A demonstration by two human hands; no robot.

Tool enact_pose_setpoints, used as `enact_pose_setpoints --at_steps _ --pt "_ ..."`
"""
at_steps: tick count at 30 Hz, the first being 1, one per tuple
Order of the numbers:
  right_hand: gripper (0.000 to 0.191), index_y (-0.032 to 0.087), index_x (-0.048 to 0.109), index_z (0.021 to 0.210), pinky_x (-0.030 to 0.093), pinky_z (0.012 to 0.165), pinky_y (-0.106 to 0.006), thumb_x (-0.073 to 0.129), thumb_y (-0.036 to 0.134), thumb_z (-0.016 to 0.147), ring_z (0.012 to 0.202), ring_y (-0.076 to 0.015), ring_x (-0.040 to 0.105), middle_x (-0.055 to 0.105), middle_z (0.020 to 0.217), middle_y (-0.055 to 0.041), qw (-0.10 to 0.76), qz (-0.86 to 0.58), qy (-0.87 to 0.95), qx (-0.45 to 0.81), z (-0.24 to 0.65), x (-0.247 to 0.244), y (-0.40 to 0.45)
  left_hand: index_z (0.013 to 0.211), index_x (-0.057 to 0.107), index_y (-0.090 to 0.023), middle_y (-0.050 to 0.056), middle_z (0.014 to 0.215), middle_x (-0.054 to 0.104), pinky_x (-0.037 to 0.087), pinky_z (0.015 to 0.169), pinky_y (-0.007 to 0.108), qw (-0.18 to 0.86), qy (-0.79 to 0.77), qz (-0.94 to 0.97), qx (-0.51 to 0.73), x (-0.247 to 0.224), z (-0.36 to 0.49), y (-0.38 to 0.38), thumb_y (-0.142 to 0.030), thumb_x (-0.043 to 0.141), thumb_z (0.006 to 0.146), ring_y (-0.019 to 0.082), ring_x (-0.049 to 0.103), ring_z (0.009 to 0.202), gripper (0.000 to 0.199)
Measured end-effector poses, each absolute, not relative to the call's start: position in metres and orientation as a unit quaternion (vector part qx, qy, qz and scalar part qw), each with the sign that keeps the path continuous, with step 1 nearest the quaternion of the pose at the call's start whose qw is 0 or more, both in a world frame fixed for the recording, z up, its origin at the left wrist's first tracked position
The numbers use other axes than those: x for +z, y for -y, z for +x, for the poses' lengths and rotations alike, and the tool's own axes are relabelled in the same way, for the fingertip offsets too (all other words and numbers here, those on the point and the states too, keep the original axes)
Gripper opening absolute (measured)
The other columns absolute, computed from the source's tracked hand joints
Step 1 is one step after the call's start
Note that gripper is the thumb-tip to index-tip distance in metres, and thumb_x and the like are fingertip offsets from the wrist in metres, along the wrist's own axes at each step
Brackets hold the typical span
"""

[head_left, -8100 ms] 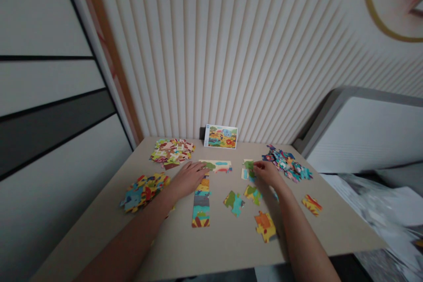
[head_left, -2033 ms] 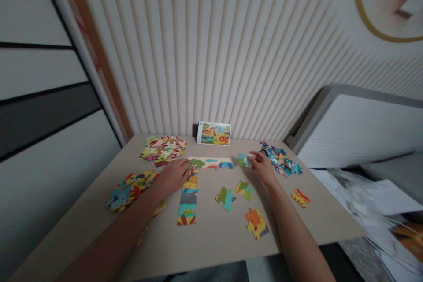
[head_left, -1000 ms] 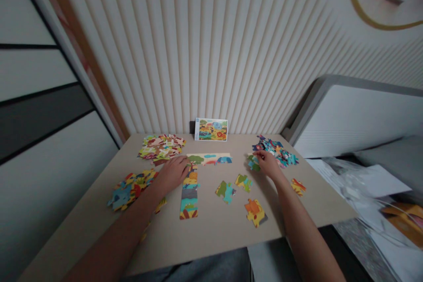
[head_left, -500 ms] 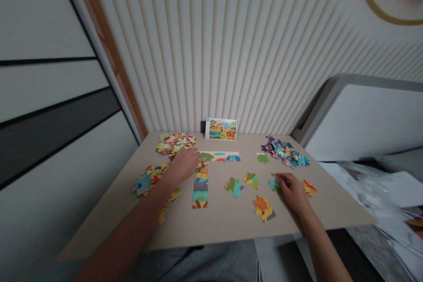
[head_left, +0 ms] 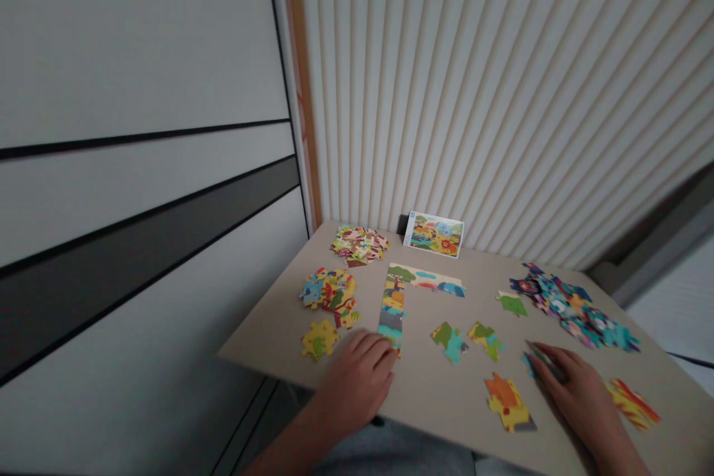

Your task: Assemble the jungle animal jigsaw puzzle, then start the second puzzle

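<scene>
Jigsaw pieces on a beige surface (head_left: pixel 446 405), partly joined, seen from above. Near the close edge, a left hand (head_left: pixel 360 379), its fingers curled and close together over the lower end of a joined puzzle strip (head_left: pixel 393 305); impossible to tell whether gripping or merely resting on it. From the strip's far end, a joined row (head_left: pixel 429 281) to the right, with cloud and blue elephant parts. Farther right, a right hand (head_left: pixel 577 390) with thumb and fingers pinching a teal-edged piece (head_left: pixel 528 364), mostly hidden by the hand. Between the hands, two green-and-teal pieces (head_left: pixel 450 342) near each other and, closer, an orange-and-yellow piece (head_left: pixel 507 403). Just beside the right hand, a red-and-yellow striped piece (head_left: pixel 633 403). Beyond it, a dark blue and teal pile (head_left: pixel 574 305), with a green piece (head_left: pixel 512 304) at its left. At left, a pink-and-green pile (head_left: pixel 358 242), a yellow-and-blue pile (head_left: pixel 329 290) and a yellow piece (head_left: pixel 320 339). At the far edge, upright, a picture card (head_left: pixel 435 236) of colourful animals before a ribbed wall (head_left: pixel 424 74).
</scene>
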State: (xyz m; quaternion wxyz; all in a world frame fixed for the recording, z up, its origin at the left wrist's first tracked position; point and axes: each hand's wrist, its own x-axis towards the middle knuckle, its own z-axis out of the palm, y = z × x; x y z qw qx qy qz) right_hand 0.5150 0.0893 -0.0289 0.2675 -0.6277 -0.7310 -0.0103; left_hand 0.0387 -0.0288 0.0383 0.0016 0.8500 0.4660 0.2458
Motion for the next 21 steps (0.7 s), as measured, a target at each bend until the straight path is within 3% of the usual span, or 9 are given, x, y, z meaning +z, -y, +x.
enact_pose_setpoints --at_steps 5,21 --pt "0.05 0.023 0.077 0.113 0.057 0.093 -0.052 0.056 0.062 0.089 0.101 -0.0366 0.073 0.077 0.114 -0.0134 0.278 -0.631 0.723 0.019 0.512 -0.025 -0.087 0.131 0.064 -0.028 0.009 0.122 0.07 0.05 0.108 0.047 0.044 -0.484 0.824 0.292 0.028 0.037 0.029 -0.023 0.056 0.098 0.026 0.06 0.122 0.034" --pt "0.051 0.021 0.077 0.111 0.057 0.094 -0.049 0.057 0.063 0.09 0.105 -0.0343 0.072 0.077 0.116 -0.013 0.275 -0.634 0.722 0.036 0.509 -0.017 -0.083 0.127 0.066 -0.023 0.007 0.122 0.069 0.05 0.108 0.045 0.031 -0.484 0.824 0.293 0.038 0.038 0.033 -0.018 0.057 0.097 0.024 0.06 0.121 0.031"
